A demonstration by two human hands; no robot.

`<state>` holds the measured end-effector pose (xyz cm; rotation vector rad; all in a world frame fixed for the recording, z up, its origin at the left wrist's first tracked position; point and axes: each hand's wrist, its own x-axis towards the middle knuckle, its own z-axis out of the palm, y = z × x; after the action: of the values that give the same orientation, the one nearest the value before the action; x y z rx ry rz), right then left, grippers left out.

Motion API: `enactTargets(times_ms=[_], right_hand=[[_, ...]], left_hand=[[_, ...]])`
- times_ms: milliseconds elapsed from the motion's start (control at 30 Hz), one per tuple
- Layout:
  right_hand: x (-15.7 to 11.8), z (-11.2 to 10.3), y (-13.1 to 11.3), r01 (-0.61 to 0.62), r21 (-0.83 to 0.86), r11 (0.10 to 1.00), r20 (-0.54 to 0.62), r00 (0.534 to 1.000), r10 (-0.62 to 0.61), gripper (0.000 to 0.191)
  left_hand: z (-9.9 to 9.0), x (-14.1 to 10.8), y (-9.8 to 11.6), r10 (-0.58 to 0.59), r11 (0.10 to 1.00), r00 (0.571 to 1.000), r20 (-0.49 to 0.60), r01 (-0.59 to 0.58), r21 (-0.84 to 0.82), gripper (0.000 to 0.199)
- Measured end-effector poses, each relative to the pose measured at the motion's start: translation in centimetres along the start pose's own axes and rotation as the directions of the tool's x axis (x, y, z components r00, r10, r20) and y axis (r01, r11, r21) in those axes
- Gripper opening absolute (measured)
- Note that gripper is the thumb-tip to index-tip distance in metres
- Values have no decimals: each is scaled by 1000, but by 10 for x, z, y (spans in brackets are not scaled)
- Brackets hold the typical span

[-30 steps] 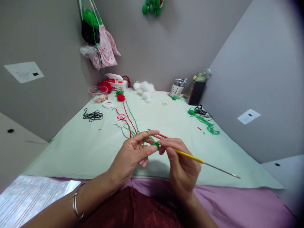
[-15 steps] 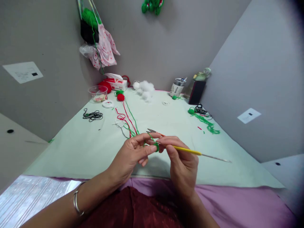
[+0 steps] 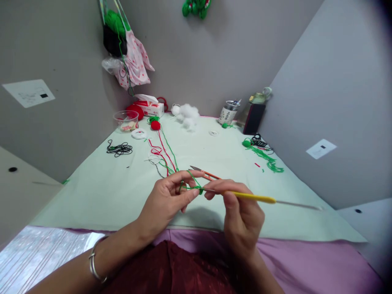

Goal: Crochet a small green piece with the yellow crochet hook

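Note:
Between thumb and fingers, my left hand [image 3: 170, 196] pinches a small piece of green crochet work [image 3: 200, 190], and green yarn [image 3: 192, 178] runs over its raised index finger. My right hand [image 3: 241, 216] is closed around the yellow handle of a crochet hook [image 3: 255, 197]. One thin metal end of the hook meets the green piece; the other points out to the right. Just behind my fingertips lies a pair of orange-handled thread snips [image 3: 210, 174], partly covered by my hands.
Red, green and white yarn strands [image 3: 162, 151] trail behind my left hand from a red ball [image 3: 155, 125]. Black cord [image 3: 119, 148] lies left. White stuffing [image 3: 187, 114], a pen cup [image 3: 228, 113] and a dark phone [image 3: 254, 119] stand along the back. Green yarn [image 3: 266, 159] lies right.
My right hand has moved to the right with the crochet hook, drawing it away from my left fingers. More of the snips' orange handle shows now.

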<state>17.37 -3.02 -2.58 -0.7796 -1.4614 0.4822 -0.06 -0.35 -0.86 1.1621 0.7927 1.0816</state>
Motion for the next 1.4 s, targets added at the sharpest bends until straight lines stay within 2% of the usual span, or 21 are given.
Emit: enactTargets(times_ms=[100,167,233,267,333,400,433,500,600,700,767,833,867,933,1000,1033,1133,1200,1400], right_hand=[[-4,1,4,226,-221,949,93,973,-210,25],[-8,3,10,359,-380,852,145,933,-329,27],[-10,5,15,429,-504,749,158,899,-409,33],[-11,6,16,425,-520,741,140,898,-417,34],[-9,7,14,327,-432,840,40,938,-345,31],[-5,7,9,150,-215,965,-80,982,-171,26],[-2,6,7,74,-105,992,-118,989,-87,25],[3,7,3,-16,25,1000,-109,994,19,23],[5,9,3,-1,4,1000,-43,999,1,22],[-1,13,8,134,-173,976,-24,990,-141,28],[-6,15,11,247,-330,911,-6,964,-264,33],[-7,14,13,287,-391,875,-3,950,-313,33],[-6,12,12,238,-354,905,-44,962,-270,30],[-2,8,10,71,-162,984,-124,988,-91,24],[4,6,7,-67,48,997,-146,987,73,24],[5,5,6,-96,104,990,-132,985,110,24],[7,6,4,-73,74,995,-56,995,77,19],[6,7,4,-61,49,997,-49,997,63,18],[8,4,8,-190,278,941,-37,977,209,24]], left_hand=[[4,-1,2,1,1000,999,-40,0,18,32],[7,-1,1,-27,998,999,-30,26,-56,39],[8,1,0,-101,976,994,29,105,-192,43],[9,1,0,-147,952,987,70,160,-260,43],[8,3,1,-212,901,969,128,245,-358,38],[6,3,3,-217,885,969,121,248,-393,33],[6,3,4,-200,892,975,101,224,-392,32],[6,3,5,-156,917,984,80,175,-359,32],[8,2,2,-91,953,993,69,107,-282,36],[10,3,-2,-78,963,997,15,80,-257,38],[11,3,-2,-131,941,991,24,132,-311,39],[10,5,-1,-198,902,977,85,215,-373,37],[9,5,0,-218,887,970,112,245,-392,35],[7,7,2,-220,879,968,124,251,-406,29],[6,8,3,-191,896,977,94,213,-389,25],[6,8,3,-174,910,981,82,192,-368,24],[8,6,2,-112,952,992,63,125,-279,29],[8,5,1,-77,970,995,57,88,-227,31],[6,3,2,-75,987,995,61,82,-138,28]])
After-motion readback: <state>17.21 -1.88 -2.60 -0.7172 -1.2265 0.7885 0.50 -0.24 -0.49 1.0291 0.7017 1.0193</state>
